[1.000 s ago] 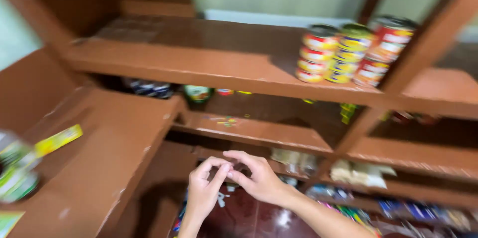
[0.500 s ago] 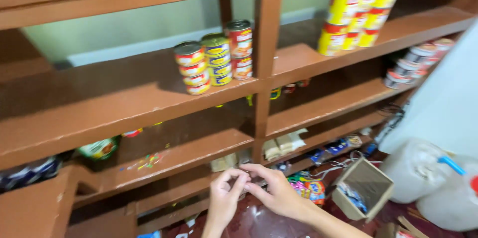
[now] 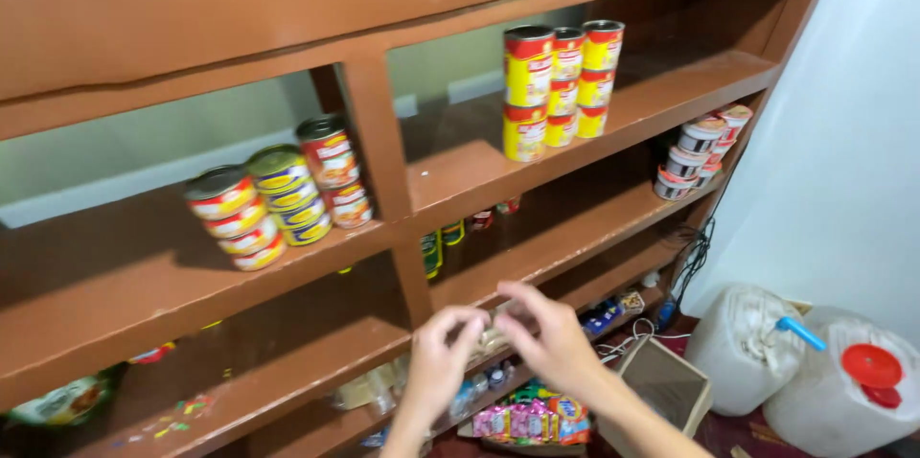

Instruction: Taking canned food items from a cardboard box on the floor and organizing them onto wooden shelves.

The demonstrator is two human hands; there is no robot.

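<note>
My left hand [image 3: 436, 357] and my right hand [image 3: 551, 343] are raised together in front of the brown wooden shelves [image 3: 383, 142], fingertips nearly touching at the middle. The fingers are bent and pinched toward each other; motion blur hides whether a small thing sits between them. Behind the hands is the lower shelf board [image 3: 556, 247]. Stacked flat cans [image 3: 278, 190] stand on the shelf up and to the left, and tall red-and-yellow cans [image 3: 561, 84] stand higher on the right.
Small white-lidded tins [image 3: 700, 151] are stacked at the right end of a shelf. Colourful sachets [image 3: 527, 418] lie low down. An open cardboard box [image 3: 661, 391] and two white plastic jugs [image 3: 843, 391] stand on the floor at the right, by a white wall.
The view has swung right along the shelves, bringing the tall cans, the small tins and the jugs further into sight. My two hands stay close together in front of me.
</note>
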